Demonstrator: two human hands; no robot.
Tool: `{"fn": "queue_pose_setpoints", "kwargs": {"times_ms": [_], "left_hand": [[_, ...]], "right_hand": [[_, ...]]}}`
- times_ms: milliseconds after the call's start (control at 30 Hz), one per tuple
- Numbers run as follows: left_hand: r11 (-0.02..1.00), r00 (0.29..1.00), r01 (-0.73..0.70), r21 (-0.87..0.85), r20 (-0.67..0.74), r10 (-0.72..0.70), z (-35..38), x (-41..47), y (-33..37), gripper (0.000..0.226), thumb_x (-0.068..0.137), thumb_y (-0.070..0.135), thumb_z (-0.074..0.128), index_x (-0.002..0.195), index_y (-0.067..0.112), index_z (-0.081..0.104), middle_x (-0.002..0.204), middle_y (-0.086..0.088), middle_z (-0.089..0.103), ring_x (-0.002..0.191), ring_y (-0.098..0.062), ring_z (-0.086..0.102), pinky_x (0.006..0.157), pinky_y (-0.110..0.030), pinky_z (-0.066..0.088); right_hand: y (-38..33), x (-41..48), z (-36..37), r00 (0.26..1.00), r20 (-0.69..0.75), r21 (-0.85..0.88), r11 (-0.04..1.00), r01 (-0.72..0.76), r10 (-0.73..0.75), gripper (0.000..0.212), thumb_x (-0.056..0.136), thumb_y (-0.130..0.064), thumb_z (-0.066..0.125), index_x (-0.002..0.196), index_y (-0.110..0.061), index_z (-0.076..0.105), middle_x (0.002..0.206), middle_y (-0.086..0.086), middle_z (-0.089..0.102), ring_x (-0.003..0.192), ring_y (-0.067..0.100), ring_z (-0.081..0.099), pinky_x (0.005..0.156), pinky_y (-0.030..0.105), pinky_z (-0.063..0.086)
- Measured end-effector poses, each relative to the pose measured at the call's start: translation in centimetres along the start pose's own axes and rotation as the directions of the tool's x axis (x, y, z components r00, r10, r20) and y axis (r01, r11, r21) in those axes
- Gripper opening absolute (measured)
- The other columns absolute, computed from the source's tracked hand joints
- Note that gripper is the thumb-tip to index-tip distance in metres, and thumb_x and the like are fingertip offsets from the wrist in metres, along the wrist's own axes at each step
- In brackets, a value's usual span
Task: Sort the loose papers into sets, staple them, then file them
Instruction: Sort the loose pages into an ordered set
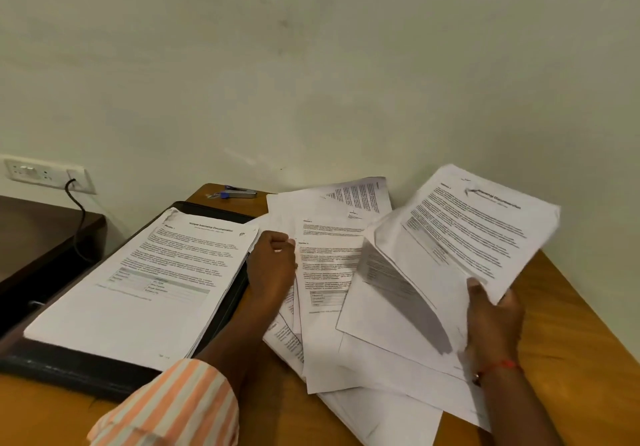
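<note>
Sorting stage: your right hand [495,317] grips a set [467,231] raised right of the file [69,369], your left hand [273,262] lies curled on loose papers [329,272] beside the file, grasp indeterminate; next likely needs the stapler [239,192] behind the file.

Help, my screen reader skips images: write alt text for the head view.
A person's right hand holds printed sheets above loose papers scattered on a wooden desk; the left hand rests beside a stack on a black folder. A stapler lies by the wall.
</note>
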State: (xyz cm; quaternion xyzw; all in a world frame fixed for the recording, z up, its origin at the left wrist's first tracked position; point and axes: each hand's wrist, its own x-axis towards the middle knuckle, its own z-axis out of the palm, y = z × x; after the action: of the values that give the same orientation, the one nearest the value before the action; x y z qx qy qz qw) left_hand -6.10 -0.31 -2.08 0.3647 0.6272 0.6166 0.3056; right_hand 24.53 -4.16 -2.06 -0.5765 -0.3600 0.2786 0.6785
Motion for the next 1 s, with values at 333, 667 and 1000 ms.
{"fn": "queue_pose_setpoints", "kwargs": {"times_ms": [333, 667, 1000], "left_hand": [[0.88, 0.978, -0.129, 0.457, 0.203, 0.038, 0.0, 0.1, -1.7, 0.04, 0.088, 0.039, 0.076, 0.116, 0.023, 0.052, 0.096, 0.004, 0.069, 0.077, -0.012, 0.069, 0.065, -0.034, 0.06], [0.864, 0.984, -0.152, 0.48, 0.158, 0.085, 0.3, 0.2, -1.8, 0.013, 0.092, 0.032, 0.072, 0.097, 0.026, 0.062, 0.092, 0.008, 0.073, 0.071, -0.008, 0.069, 0.057, -0.028, 0.058], [0.893, 0.906, -0.193, 0.406, -0.275, 0.321, -1.9, 1.3, 0.9, 0.022, 0.108, 0.036, 0.042, 0.111, 0.016, 0.048, 0.089, -0.004, 0.068, 0.071, -0.022, 0.065, 0.059, -0.036, 0.055]], "right_hand": [[0.4, -0.4, 0.6, 0.997, 0.073, -0.112, 0.994, 0.003, 0.005, 0.034, 0.096, -0.01, 0.065, 0.128, -0.021, 0.062, 0.12, 0.0, 0.069, 0.107, 0.021, 0.066, 0.092, 0.048, 0.056], [0.5, -1.0, 1.3, 0.982, 0.174, -0.135, 0.987, 0.09, -0.066, 0.034, 0.096, -0.005, 0.063, 0.13, -0.011, 0.059, 0.128, 0.005, 0.065, 0.116, 0.023, 0.062, 0.093, 0.04, 0.053], [0.5, -2.0, 1.9, 0.906, 0.422, -0.072, 0.995, 0.067, -0.031, 0.04, 0.097, -0.009, 0.063, 0.134, -0.022, 0.059, 0.127, -0.007, 0.069, 0.119, 0.015, 0.064, 0.1, 0.046, 0.053]]}}
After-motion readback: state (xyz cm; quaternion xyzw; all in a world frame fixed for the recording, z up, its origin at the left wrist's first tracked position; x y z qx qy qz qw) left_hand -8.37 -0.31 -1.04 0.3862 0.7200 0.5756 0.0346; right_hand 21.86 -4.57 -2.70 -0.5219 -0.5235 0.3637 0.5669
